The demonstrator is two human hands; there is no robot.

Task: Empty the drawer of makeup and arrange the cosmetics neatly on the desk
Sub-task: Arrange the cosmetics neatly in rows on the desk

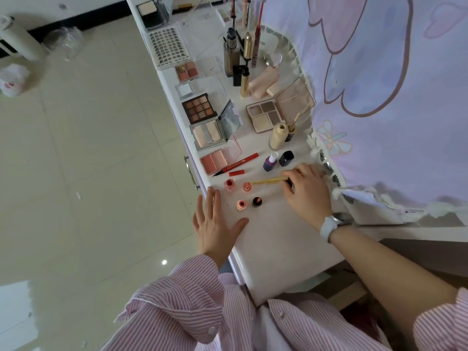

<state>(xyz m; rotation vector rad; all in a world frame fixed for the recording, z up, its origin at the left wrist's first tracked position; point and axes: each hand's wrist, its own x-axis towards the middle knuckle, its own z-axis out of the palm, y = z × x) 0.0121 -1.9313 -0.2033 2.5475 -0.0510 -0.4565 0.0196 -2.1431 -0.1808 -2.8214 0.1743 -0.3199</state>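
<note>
While the right hand [305, 188] is pinching one end of a slim gold applicator wand [268, 180], its fingers curled round the dark cap end, I am watching the stick lying low over the surface [273, 239], just beyond four small lip pots [243, 196]. I am judging it light, stiff and smooth, likely to roll, so holding near the thicker cap is looking safest. The left hand [215, 221] is resting flat at the surface edge, fingers straight and apart, holding nothing.
</note>
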